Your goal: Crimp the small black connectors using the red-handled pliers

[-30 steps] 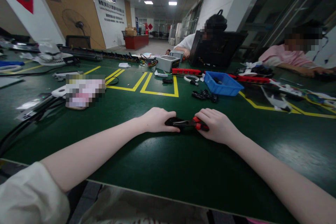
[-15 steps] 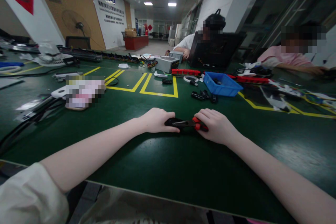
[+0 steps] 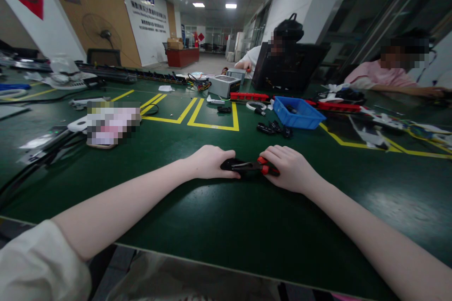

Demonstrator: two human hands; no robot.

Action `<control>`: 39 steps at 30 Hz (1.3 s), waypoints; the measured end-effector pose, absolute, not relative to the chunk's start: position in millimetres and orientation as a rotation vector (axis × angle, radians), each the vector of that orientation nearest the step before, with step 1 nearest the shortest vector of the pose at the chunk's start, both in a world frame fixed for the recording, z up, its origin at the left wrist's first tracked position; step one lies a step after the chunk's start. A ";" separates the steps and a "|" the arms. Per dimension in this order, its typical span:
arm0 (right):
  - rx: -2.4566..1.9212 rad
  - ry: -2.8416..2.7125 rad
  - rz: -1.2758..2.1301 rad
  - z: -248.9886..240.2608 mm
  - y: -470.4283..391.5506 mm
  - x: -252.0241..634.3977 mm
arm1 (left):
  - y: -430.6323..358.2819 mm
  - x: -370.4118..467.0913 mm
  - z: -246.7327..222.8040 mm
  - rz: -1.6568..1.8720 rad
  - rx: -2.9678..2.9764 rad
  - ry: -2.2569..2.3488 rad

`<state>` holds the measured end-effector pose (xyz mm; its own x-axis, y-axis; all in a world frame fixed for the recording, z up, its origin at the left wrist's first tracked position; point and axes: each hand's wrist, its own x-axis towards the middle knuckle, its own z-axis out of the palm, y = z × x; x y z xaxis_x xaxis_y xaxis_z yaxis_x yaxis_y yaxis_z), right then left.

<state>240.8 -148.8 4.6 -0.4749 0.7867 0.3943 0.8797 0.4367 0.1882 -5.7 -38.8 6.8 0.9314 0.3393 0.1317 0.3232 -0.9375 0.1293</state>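
My right hand [image 3: 291, 168] is closed around the red-and-black handles of a pair of pliers [image 3: 251, 166]. The pliers' long metal jaws point left and reach a small black piece [image 3: 228, 164]. Thumb and fingers of my left hand [image 3: 211, 162] grip that black piece, whose kind I cannot make out; part of it is hidden in the hand. Both hands are low over the green tabletop [image 3: 219, 216], near its front.
Beyond my hands stand a blue bin [image 3: 298, 114] and several small black parts [image 3: 273, 128]. A phone [image 3: 113, 124] and cables [image 3: 45, 160] lie left. Farther back is a power supply unit [image 3: 223, 85]. Two people sit across the table, one behind a black case [image 3: 289, 67].
My hands and the pliers hold almost the same place. The view has shifted very slightly. Across the table, the person behind the black case has moved a hand.
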 end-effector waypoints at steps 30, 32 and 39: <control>-1.469 -2.486 -0.700 5.2 -147.1 238.4 | -38.7 -5.0 7.3 0.223 3.022 0.490; -1.484 -2.492 -0.687 5.2 -146.9 238.4 | -38.9 -5.1 7.5 0.218 3.017 0.506; -1.484 -2.498 -0.683 6.0 -147.0 237.6 | -39.2 -4.7 7.1 0.216 3.035 0.507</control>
<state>237.6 -147.0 6.0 -0.4964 0.7915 0.3565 0.8628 0.4045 0.3033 -4.7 -39.2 7.1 0.9363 0.3272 0.1280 0.3192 -0.9444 0.0794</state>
